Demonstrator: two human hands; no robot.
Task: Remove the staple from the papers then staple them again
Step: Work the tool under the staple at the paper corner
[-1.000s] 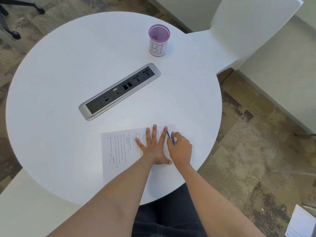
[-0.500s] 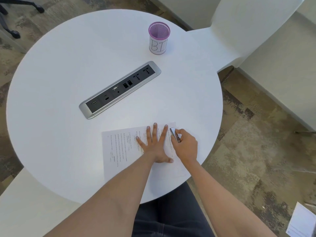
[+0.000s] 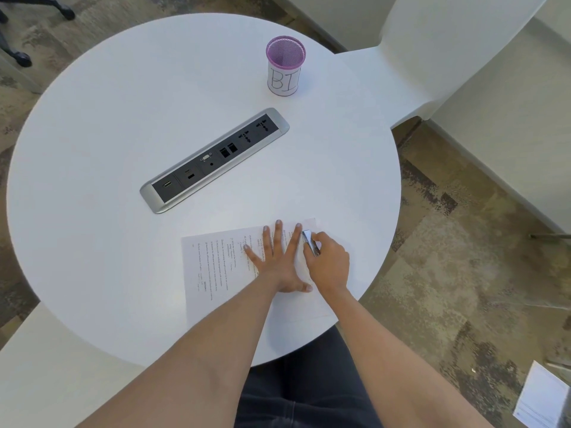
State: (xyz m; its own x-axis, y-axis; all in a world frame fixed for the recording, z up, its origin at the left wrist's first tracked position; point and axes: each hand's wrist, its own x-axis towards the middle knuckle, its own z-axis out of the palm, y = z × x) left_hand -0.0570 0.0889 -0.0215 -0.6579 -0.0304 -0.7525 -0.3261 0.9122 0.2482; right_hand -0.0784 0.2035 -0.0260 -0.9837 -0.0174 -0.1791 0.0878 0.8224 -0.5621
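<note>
- Looking down from the head view: the papers [image 3: 210, 273] lie flat on the round white bench [image 3: 123, 118], near its close edge. They are printed side up, with the text running sideways to the person.
- Left grip [image 3: 278, 261]: palm down, fingers straight and spread, pressing the sheets onto the bench. Nothing is held in it.
- Right grip [image 3: 329, 264]: just beside the left, fingers curled round a small shiny metal tool [image 3: 310, 242]. The tool's tip points at the far right corner of the papers, alongside the left forefinger.
- The staple is too small to make out, so I cannot tell whether it is in or out. I also cannot tell whether the tool is a remover or a small stapler.
- Handling, papers: probably light, thin and floppy, and apt to slide on the smooth bench. They are best pinned flat close to the working corner rather than pinched. That corner would likely tear if levered hard.
- Handling, tool: hard, smooth metal, probably slick. It is best taken by its sides between thumb and fingers, leaving the tip free.
- Elsewhere on the bench: a socket panel [image 3: 214, 160] at mid-bench and a pink mesh cup [image 3: 285, 66] beyond it, both well apart from the papers.
- Off the bench: a white chair [image 3: 432, 41] on the far side and a loose sheet [image 3: 540, 396] on the floor.
</note>
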